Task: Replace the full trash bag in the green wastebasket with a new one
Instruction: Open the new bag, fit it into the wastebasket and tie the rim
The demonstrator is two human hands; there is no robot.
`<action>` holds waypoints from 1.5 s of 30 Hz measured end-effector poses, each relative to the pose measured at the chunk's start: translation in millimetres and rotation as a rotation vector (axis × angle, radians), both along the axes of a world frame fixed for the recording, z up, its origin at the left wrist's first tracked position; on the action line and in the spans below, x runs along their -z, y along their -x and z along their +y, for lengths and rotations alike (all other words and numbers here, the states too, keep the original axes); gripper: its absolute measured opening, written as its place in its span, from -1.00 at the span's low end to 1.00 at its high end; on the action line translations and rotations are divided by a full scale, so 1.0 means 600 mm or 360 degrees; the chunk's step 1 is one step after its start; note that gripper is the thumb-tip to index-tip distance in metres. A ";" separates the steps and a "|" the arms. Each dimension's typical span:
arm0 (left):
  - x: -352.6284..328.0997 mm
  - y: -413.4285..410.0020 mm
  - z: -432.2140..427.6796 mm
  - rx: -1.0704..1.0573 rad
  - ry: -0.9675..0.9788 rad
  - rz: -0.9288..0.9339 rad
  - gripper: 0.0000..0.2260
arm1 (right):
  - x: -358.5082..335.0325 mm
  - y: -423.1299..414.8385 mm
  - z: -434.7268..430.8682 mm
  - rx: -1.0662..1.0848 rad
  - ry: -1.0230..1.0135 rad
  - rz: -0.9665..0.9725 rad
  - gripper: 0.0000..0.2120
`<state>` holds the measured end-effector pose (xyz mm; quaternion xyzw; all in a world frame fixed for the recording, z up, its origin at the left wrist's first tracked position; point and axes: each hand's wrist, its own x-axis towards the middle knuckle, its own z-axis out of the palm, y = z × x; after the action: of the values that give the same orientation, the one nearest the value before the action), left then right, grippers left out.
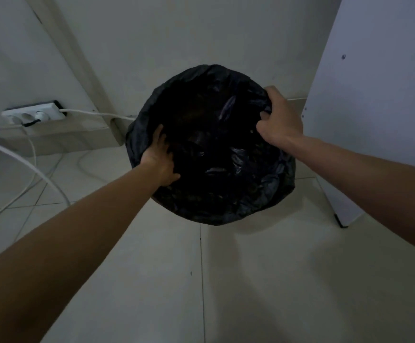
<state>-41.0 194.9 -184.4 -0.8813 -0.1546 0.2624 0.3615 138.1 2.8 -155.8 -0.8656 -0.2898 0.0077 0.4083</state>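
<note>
Black trash bag (211, 144) stands upright, mouth opening upward.

We have 1 view, worn on the head, looking steeply down and forward past both forearms at a tiled floor (251, 280) and wall base (176, 33), close in.

The bag (211, 144) stands on the floor (251, 280), near the wall (176, 33) behind it. The left hand (160, 160) lies inside the bag at its near-left rim. The right hand (279, 120) grips the far-right rim. A power strip (33, 115) sits left of the bag, against the wall. A panel (364, 107) stands right of the bag.
</note>
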 end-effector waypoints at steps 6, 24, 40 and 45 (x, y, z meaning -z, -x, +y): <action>0.022 0.000 -0.049 0.0174 0.0537 -0.0186 -0.15 | -0.011 0.001 0.018 -0.0115 0.0025 -0.0143 -0.62; 0.063 0.041 -0.162 0.0413 0.1413 -0.0354 -0.29 | 0.042 0.053 -0.010 0.0004 -0.0094 -0.0627 -0.23; 0.018 -0.016 -0.134 0.0449 0.1185 -0.0569 -0.30 | 0.071 0.062 -0.007 0.0219 -0.0497 0.0190 -0.52; 0.016 -0.021 -0.051 0.0602 0.0277 -0.0352 -0.28 | 0.062 0.034 -0.010 0.0162 -0.0446 0.0001 -0.51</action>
<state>-28.3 164.4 -194.3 -0.9457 -0.0021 0.1041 0.3079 117.5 -2.9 -193.1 -0.8137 -0.2438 -0.0534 0.5250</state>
